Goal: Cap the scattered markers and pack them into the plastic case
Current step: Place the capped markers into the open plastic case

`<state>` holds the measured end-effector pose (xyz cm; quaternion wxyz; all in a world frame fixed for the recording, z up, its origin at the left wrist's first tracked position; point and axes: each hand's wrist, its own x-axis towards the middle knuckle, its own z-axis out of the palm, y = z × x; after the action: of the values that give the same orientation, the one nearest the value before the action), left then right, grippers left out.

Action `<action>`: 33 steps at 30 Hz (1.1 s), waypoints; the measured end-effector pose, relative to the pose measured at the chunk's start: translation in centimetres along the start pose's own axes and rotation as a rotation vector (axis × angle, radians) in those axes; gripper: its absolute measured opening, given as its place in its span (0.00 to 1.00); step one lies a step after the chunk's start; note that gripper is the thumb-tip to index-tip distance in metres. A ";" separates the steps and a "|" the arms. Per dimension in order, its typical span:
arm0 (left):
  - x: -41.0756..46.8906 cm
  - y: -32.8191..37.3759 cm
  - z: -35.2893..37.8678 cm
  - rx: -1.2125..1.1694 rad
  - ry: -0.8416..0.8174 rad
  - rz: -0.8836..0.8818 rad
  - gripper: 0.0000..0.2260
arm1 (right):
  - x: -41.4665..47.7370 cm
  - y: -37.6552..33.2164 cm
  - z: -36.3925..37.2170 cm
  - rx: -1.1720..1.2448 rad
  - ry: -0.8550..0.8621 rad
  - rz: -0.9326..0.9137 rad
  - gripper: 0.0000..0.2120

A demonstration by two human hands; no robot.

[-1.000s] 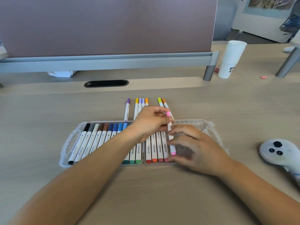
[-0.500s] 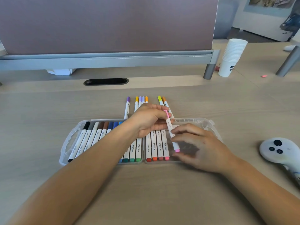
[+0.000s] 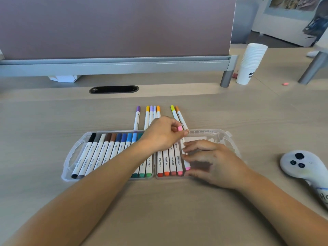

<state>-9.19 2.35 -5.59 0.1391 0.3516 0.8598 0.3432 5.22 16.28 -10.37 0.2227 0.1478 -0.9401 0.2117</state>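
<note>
A clear plastic case (image 3: 228, 137) lies open in front of me. Capped markers in dark, blue and green shades (image 3: 106, 150) fill its left half, and red, orange and pink ones (image 3: 169, 163) sit in its right half. My left hand (image 3: 162, 134) pinches the far, pink-capped end of a pink marker (image 3: 187, 168). My right hand (image 3: 213, 162) has its fingers on that marker's body, holding it just right of the last packed marker. Several capped markers lie loose beyond the case: a purple one (image 3: 137, 117), a yellow-to-orange group (image 3: 152, 113), and a lime and orange pair (image 3: 175, 112).
A white controller (image 3: 301, 165) lies on the desk at the right. A stack of white paper cups (image 3: 250, 64) stands at the back right beside the divider's grey leg (image 3: 226, 79). The divider panel (image 3: 115, 32) and a cable slot (image 3: 113, 89) run along the back.
The pink marker, tilted half a second ago, has swung straight and come down beside the packed markers. Both hands stayed on it.
</note>
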 end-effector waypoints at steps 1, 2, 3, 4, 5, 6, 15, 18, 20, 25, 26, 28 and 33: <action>-0.1 -0.1 0.2 0.040 0.002 0.023 0.11 | 0.0 0.0 0.0 0.016 -0.016 0.010 0.19; -0.2 -0.2 0.4 0.079 0.006 0.048 0.11 | 0.0 0.0 0.0 0.032 -0.030 0.016 0.19; -0.2 -0.5 0.6 0.126 0.011 0.077 0.11 | 0.0 0.0 0.0 0.048 -0.041 0.022 0.18; -0.2 -0.7 0.8 0.174 0.011 0.099 0.12 | 0.0 0.0 0.0 0.065 -0.050 0.030 0.17; -0.1 -1.0 0.8 0.204 0.010 0.108 0.13 | 0.1 0.0 0.0 0.078 -0.057 0.041 0.17; -0.1 -1.2 0.8 0.222 0.006 0.112 0.14 | 0.1 -0.1 0.0 0.085 -0.058 0.049 0.17; -0.3 -2.7 0.8 0.274 -0.020 0.248 0.16 | 0.7 -0.7 -0.4 0.090 -0.045 0.078 0.15; -0.6 -2.6 1.0 0.294 -0.004 0.208 0.16 | 0.7 -0.9 -0.4 0.072 -0.064 0.091 0.15; -1.0 -2.2 1.2 0.362 0.014 0.162 0.17 | 0.8 -1.1 -0.5 0.075 -0.062 0.096 0.15; -1.5 -2.0 1.8 0.427 0.045 0.100 0.18 | 0.9 -1.0 -0.3 0.076 -0.051 0.144 0.16; -1.7 -2.0 2.0 0.433 0.052 0.097 0.18 | 0.8 -1.0 -0.2 0.081 -0.052 0.154 0.17; -1.8 -2.1 2.0 0.444 0.041 0.099 0.18 | 0.8 -1.0 -0.3 0.095 -0.050 0.165 0.18; -2.0 -2.5 -0.5 0.318 -0.004 0.149 0.16 | 1.1 -0.7 -1.3 0.212 -0.103 0.282 0.19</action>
<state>-9.31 -0.62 -6.94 0.0578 0.4325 0.8746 0.2114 5.03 16.08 -8.54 0.1255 0.0479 -0.9340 0.3309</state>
